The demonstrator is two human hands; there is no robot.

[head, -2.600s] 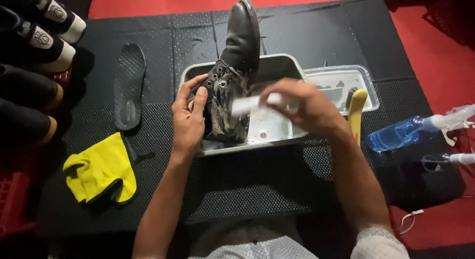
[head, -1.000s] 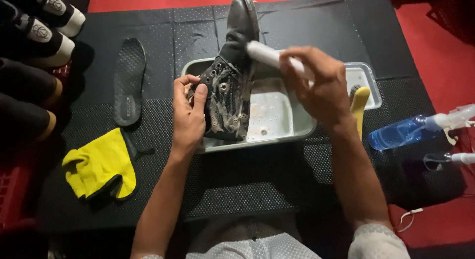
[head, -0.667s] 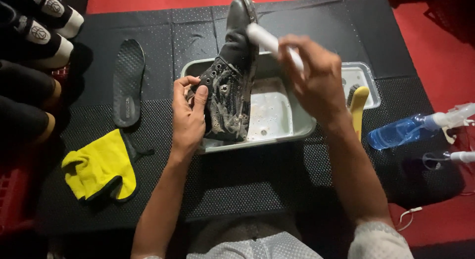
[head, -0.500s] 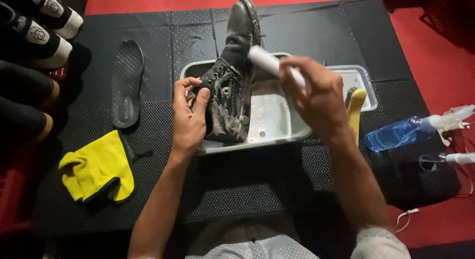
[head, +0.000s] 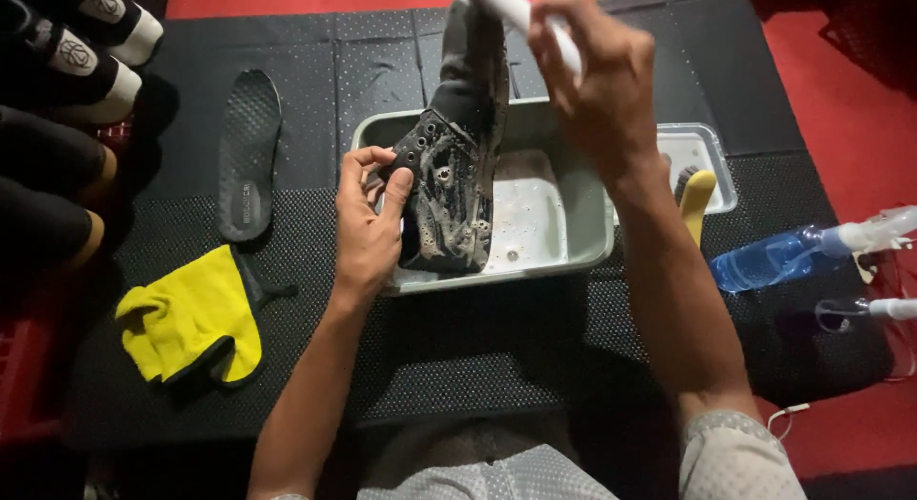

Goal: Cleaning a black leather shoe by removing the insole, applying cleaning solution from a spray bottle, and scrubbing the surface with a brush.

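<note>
Left hand (head: pixel 368 228) pinches sudsy black shoe (head: pixel 457 166) at eyelets; slippery, floppy. Right hand (head: pixel 597 80) closed on white handle (head: pixel 525 18), probably a brush

White brush handle (head: pixel 535 18): we are losing its upper end past the top edge, and our right hand (head: pixel 597 85) is covering its lower part.
Soapy black lace-up shoe (head: pixel 458 166): its toe is running out of frame at the top.
Yellow-handled brush (head: pixel 694 196): our right forearm is hiding most of it.
Clear blue spray bottle (head: pixel 793 254): its trigger end is getting cut off at the right edge.
Row of dark shoes (head: pixel 67 99): the left edge is cropping them.
</note>
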